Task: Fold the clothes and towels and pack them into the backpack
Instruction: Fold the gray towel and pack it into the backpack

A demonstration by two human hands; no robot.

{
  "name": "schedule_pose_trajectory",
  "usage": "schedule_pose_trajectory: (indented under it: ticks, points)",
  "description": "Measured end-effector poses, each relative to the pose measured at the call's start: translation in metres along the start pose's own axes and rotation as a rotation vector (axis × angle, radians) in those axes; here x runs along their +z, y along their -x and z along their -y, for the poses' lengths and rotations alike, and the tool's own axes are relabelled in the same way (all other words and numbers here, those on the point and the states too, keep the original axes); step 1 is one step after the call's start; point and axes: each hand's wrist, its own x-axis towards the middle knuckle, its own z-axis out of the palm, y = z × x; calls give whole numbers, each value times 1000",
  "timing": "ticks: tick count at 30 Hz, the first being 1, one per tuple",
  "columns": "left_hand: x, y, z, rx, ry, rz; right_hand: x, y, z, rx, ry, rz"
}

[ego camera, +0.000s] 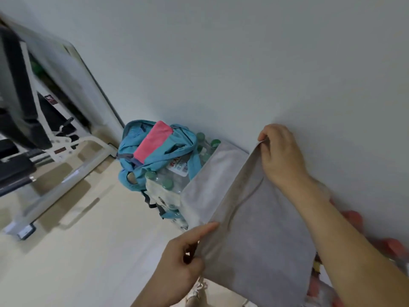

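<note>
- A white-framed machine with black parts is seen at the far left. It is blurred, and its kind cannot be told.
- A pale beige floor is spread beneath it and across the lower left.
- The teal backpack is set on the floor against the white wall, left of centre, with its mouth open.
- A folded pink towel is lodged in that mouth, and one end is left sticking out.
- A wrapped pack of bottles with green caps is placed just beside the backpack and touches it. Its right part is hidden behind the cloth held in front.
- The left hand is seen low in the middle. The lower edge of the grey towel is clamped between its thumb and curled fingers, while the index finger is stretched out along the cloth.
- The grey towel is held up off the floor between the two hands, right of the backpack and apart from it. A lighter half is turned towards the left and a darker half hangs on the right, with a crease between them.
- The right hand is raised close to the wall, and the towel's upper corner is pinched tight between its thumb and fingers.
- Some red shapes are glimpsed behind the right forearm at the far right edge. They are too blurred to be identified.
</note>
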Motion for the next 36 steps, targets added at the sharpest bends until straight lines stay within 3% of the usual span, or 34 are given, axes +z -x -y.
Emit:
schedule_pose_trajectory:
  ticks: [3, 9, 12, 15, 18, 22, 24, 28, 32, 36]
  points:
    - [-20, -10, 12, -41, 50, -62, 31, -19, 13, 95, -141, 102]
    - [-45, -40, 38, -188, 168, -189, 84, -40, 20, 226, -129, 176]
    - [-51, -52, 54, -229, 34, -183, 98, -41, 15, 257, -80, 239]
    - [-58, -60, 62, -223, -257, -168, 105, -37, 13, 273, -75, 252]
    - [-62, -78, 41, -6, -653, -283, 108, -34, 14, 284, -108, 244]
    - [-53, -156, -11, 277, -710, -253, 108, -28, 15, 332, -152, 180]
    - [-40, -207, -30, 329, -768, -228, 109, -27, 14, 356, -162, 152]
    - [-20, -273, -46, 251, -853, -154, 111, -34, 9, 388, -149, 165]
    - [-19, -293, -40, 218, -760, -121, 111, -42, 4, 426, -140, 199]
    - [-23, -287, -44, 223, -488, -174, 109, -41, 0, 443, -212, 201]
